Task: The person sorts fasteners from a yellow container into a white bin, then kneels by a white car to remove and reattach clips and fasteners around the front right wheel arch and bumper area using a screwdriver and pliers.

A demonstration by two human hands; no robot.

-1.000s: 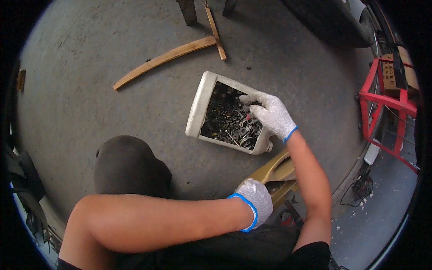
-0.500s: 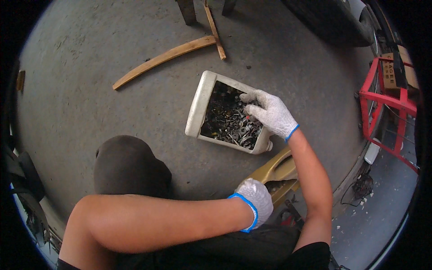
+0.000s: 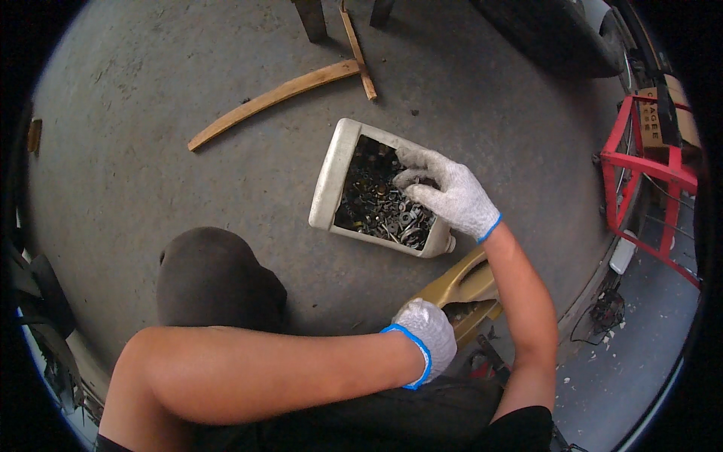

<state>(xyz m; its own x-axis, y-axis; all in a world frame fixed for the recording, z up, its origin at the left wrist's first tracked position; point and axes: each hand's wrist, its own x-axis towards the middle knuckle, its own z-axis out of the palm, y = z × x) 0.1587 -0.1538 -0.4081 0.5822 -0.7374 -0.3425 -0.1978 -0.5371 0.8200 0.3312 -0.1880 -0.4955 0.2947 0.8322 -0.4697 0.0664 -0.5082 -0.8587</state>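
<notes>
A cut-open white plastic jug (image 3: 325,177) lies on its side on the floor, filled with small metal hardware (image 3: 388,215), among it washers, nuts and bolts. My right hand (image 3: 446,190), in a white knit glove with a blue cuff, is over its right part. Its fingers are bent and spread apart at the hardware, with nothing visible between them. My left hand (image 3: 431,331), gloved alike, is closed low in front of me, by the near end of a gold plastic jug (image 3: 452,286) that also has an opening cut in it. Whatever the left fingers hold is hidden.
Beyond the white jug, a wooden strip (image 3: 275,102) and a thinner stick (image 3: 359,56) lie on the concrete. A dark tyre (image 3: 557,38) stands at the far right. To the right are a red metal frame (image 3: 651,167) and a cardboard box (image 3: 651,124). My knee (image 3: 215,271) is at left.
My right hand has moved slightly left over the hardware, its fingers reaching a little farther into the jug's opening. My left hand stays where it was.
</notes>
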